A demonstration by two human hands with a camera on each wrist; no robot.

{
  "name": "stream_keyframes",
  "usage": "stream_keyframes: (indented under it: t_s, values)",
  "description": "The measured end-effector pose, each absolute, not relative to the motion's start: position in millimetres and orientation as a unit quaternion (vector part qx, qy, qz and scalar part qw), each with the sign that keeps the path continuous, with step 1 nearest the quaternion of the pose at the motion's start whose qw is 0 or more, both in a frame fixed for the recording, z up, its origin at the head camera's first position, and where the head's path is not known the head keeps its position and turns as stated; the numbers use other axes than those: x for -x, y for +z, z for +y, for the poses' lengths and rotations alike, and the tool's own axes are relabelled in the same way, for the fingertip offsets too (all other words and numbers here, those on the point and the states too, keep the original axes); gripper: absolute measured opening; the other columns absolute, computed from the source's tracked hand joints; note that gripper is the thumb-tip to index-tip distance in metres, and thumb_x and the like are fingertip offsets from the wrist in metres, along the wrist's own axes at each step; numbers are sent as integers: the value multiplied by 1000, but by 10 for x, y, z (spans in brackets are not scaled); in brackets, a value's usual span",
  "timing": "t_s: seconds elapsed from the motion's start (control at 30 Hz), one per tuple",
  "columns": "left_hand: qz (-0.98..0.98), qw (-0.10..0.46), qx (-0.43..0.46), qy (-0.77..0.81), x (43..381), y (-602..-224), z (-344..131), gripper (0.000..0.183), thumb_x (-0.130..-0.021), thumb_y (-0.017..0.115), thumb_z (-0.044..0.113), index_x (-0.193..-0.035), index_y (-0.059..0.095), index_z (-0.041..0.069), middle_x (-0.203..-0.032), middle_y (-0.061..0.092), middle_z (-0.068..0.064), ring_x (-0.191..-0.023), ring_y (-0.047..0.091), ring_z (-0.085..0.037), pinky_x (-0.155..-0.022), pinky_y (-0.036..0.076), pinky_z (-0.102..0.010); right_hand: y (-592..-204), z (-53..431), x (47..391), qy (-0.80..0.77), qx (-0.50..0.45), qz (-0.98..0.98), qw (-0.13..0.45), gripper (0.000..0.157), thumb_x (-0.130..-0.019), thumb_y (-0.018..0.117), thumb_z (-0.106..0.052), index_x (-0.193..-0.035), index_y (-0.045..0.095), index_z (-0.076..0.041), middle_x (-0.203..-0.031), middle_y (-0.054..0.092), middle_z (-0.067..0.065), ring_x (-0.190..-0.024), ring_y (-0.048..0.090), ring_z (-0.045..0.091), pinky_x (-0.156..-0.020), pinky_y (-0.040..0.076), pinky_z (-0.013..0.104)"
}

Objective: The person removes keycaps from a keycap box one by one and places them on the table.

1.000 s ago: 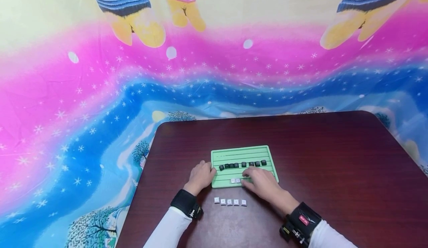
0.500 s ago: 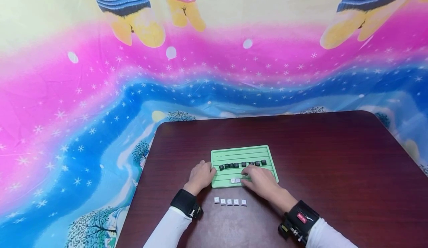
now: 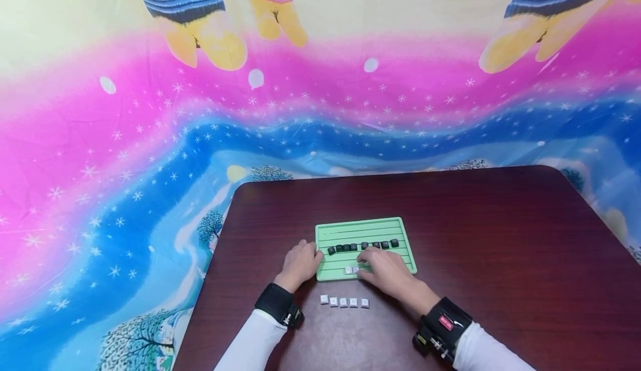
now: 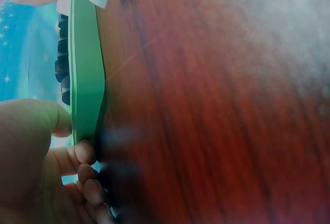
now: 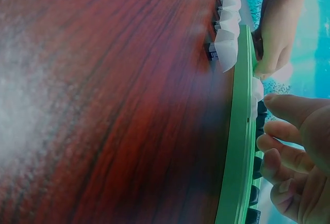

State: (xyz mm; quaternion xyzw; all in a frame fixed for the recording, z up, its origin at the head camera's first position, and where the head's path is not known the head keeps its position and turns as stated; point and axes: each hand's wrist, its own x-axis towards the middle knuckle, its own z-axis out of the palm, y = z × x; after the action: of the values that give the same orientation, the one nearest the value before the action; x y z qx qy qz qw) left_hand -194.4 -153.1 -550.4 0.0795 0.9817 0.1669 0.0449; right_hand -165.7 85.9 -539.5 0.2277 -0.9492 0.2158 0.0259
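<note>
A light green ridged tray (image 3: 360, 229) lies on the table, with a row of black keycaps (image 3: 346, 247) across its middle. Two white keycaps (image 3: 349, 270) sit side by side near its front edge. My left hand (image 3: 300, 262) grips the tray's left end; the left wrist view shows the thumb above and fingertips (image 4: 85, 152) at the end wall. Over the tray's front right hovers my right hand (image 3: 388, 271), thumb and index finger spread apart. In the right wrist view its thumb tip (image 5: 270, 99) is right beside the white keycaps (image 5: 255, 90), the other fingers loosely bent.
Several white keycaps (image 3: 344, 302) stand in a row on the dark wooden table (image 3: 481, 248), in front of the tray. A colourful printed cloth (image 3: 320, 93) hangs behind the table. Each wrist wears a black strap (image 3: 448, 326) with a camera.
My right hand has shifted slightly left over the tray, coming closer to the two white keycaps. The left hand and the tray stay where they were.
</note>
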Motion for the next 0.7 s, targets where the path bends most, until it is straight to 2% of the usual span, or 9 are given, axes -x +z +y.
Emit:
stream_keyframes:
  t_s: [0.4,0.7]
  values:
    - [981,43,-79,170,1941,-5511,-1530,33,-98,49,24,-67,45,15,-72,44,-4,-60,39,-19,-55,32,-31,-5418,815,1674,210,-237,-948,19,27,-84,80,-32,-105,75,-15,-99,73,-3,-90,70,16,-74,57,37]
    - [981,32,-81,175,1940,-5538,-1531,33,-98,48,24,-67,44,15,-71,43,-4,-60,39,-19,-54,31,-31,-5433,787,1685,209,-241,-948,15,23,-84,80,-28,-102,75,-15,-97,72,-2,-87,70,17,-71,56,37]
